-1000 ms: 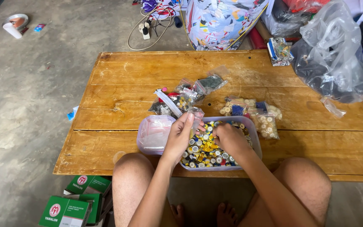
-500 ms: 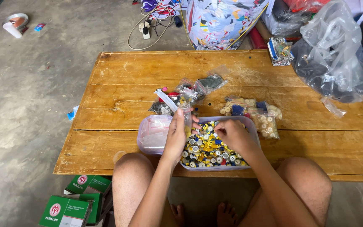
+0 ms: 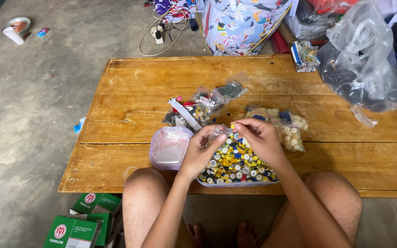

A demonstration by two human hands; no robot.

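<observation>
Both hands meet over a clear plastic tray (image 3: 235,183) full of small yellow, white and blue buttons (image 3: 237,163), at the near edge of a low wooden table (image 3: 138,82). My left hand (image 3: 201,151) and my right hand (image 3: 258,138) pinch a small clear plastic bag (image 3: 220,132) between their fingertips, just above the buttons. A round clear tub (image 3: 168,147) holding small plastic bags sits directly left of the tray.
Filled small bags (image 3: 198,108) lie behind the tray, with bags of pale buttons (image 3: 290,133) to its right. A large clear bag (image 3: 361,59) and a small packet (image 3: 304,55) sit at the table's far right. Green boxes (image 3: 86,220) and a power strip (image 3: 157,32) are on the floor.
My hands have risen from the buttons and come together, now holding a small clear bag between them above the tray.
</observation>
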